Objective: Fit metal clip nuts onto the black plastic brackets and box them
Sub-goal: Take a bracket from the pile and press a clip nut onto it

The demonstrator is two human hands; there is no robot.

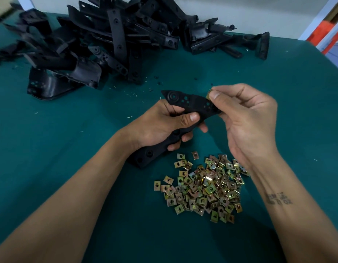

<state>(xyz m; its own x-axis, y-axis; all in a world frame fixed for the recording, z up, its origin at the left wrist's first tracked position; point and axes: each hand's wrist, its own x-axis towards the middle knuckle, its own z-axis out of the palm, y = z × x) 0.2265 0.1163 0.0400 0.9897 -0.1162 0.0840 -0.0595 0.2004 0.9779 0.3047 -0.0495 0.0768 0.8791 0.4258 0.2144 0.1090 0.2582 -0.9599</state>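
In the head view, a long black plastic bracket is held above a teal table by the left hand, whose fingers and thumb are curled round its middle. The bracket is matt and flat-faced, with a pointed upper end, a round ringed boss near that end and a cluster of small square and round holes beside it; its lower end, with two more round holes, is seen below the wrist, near the cloth. A single brass-coloured clip nut is pinched between the thumb and forefinger of the right hand and is pressed against the bracket's upper right edge. A loose heap of clip nuts, small, folded, yellowish and iridescent, each with a central hole, is spread on the table between the forearms. A pile of black brackets is stacked at the far side.
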